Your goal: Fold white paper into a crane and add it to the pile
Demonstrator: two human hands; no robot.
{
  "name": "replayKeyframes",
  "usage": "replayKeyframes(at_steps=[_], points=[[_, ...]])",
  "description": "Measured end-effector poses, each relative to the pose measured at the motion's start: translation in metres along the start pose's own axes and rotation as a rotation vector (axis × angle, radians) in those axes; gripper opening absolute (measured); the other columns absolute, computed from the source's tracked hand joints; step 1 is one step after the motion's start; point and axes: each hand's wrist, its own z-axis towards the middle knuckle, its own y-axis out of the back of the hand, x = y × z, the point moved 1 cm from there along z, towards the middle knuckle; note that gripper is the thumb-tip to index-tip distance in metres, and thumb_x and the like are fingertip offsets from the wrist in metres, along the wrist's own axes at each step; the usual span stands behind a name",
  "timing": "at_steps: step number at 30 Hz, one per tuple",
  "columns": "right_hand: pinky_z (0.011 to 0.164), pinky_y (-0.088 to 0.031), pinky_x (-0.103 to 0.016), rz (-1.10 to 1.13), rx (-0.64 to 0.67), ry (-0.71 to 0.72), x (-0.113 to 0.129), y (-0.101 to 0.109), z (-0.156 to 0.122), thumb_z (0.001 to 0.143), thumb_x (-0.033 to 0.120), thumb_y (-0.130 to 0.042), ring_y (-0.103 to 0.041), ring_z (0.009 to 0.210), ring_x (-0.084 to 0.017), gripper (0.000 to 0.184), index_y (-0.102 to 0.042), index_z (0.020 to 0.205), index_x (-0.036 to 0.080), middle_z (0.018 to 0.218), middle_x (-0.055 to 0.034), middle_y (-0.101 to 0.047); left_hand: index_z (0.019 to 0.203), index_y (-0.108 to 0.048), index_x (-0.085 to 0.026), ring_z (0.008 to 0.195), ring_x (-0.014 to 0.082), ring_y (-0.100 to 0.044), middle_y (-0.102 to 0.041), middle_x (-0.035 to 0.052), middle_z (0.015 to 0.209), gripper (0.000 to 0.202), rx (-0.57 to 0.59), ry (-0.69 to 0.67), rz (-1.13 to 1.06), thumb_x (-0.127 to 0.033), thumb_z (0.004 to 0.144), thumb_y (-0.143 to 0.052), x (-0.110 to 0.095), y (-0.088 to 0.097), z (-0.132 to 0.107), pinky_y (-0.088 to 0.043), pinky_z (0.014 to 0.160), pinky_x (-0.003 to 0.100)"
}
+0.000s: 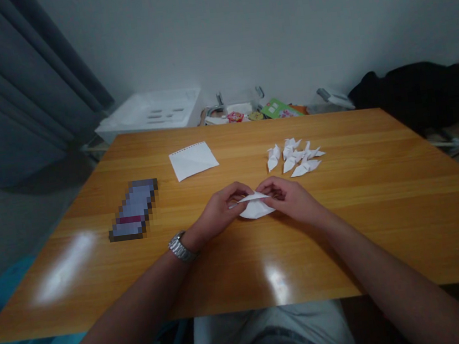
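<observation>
Between my two hands is a partly folded piece of white paper (256,209), low over the wooden table (224,262). My left hand (221,209) pinches its left side, thumb in front and fingers behind. On the opposite side my right hand (291,198) grips the paper in the same way. Fingertips behind the paper are partly hidden. Beyond my right hand lie several folded white paper cranes (301,157) in a loose cluster. A flat white sheet (193,161) with a row of punched holes rests beyond my left hand.
A pixelated, phone-shaped object (134,210) lies on the table's left. Behind the far edge stand a white plastic tray (150,109) and a green packet (280,107) among small items. Dark cloth (416,93) is piled at the right; a grey curtain (13,81) hangs left.
</observation>
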Motion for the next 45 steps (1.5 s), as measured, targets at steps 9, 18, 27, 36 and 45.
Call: replayKeyframes(at_steps=[9, 18, 27, 36, 45], points=[[0.079, -0.054, -0.032, 0.083, -0.028, -0.050, 0.005, -0.001, -0.001, 0.088, 0.046, -0.071, -0.069, 0.088, -0.020, 0.031, -0.066, 0.103, 0.020, 0.100, -0.0072, -0.073, 0.108, -0.067, -0.017, 0.098, 0.0181, -0.068, -0.072, 0.0065, 0.105, 0.021, -0.085, -0.029, 0.052, -0.022, 0.088, -0.065, -0.003, -0.002, -0.002, -0.055, 0.091, 0.032], [0.073, -0.052, -0.029, 0.030, -0.014, -0.049, 0.007, -0.002, -0.002, 0.092, 0.045, -0.066, -0.066, 0.081, -0.018, 0.028, -0.068, 0.099, 0.019, 0.094, -0.0055, -0.072, 0.106, -0.069, -0.018, 0.094, 0.0163, -0.069, -0.074, 0.0044, 0.102, 0.020, -0.109, -0.018, 0.097, -0.015, 0.086, -0.063, -0.008, -0.001, -0.003, -0.056, 0.086, 0.028], [0.081, -0.052, -0.032, -0.029, -0.029, -0.045, 0.002, -0.003, -0.001, 0.087, 0.033, -0.069, -0.068, 0.088, -0.020, 0.021, -0.069, 0.103, 0.018, 0.100, -0.0060, -0.074, 0.108, -0.062, -0.018, 0.097, 0.0177, -0.071, -0.071, 0.0053, 0.106, 0.025, -0.031, 0.022, -0.058, -0.024, 0.085, -0.069, -0.009, -0.004, -0.004, -0.059, 0.090, 0.031], [0.080, -0.049, -0.030, -0.210, -0.054, 0.039, 0.006, -0.006, -0.002, 0.088, 0.028, -0.068, -0.066, 0.086, -0.019, 0.014, -0.071, 0.098, 0.019, 0.096, -0.0042, -0.074, 0.101, -0.059, -0.018, 0.084, 0.0163, -0.069, -0.070, 0.0036, 0.090, 0.026, -0.116, 0.082, 0.012, -0.042, 0.092, -0.066, -0.005, -0.011, -0.002, -0.058, 0.072, 0.026], [0.072, -0.048, -0.029, -0.151, -0.084, -0.012, 0.005, -0.004, -0.002, 0.085, 0.036, -0.073, -0.065, 0.079, -0.019, 0.019, -0.072, 0.094, 0.019, 0.090, -0.0036, -0.074, 0.092, -0.064, -0.017, 0.077, 0.0148, -0.067, -0.070, 0.0022, 0.083, 0.020, -0.138, 0.079, 0.029, -0.037, 0.092, -0.063, -0.004, -0.010, -0.001, -0.053, 0.069, 0.024]])
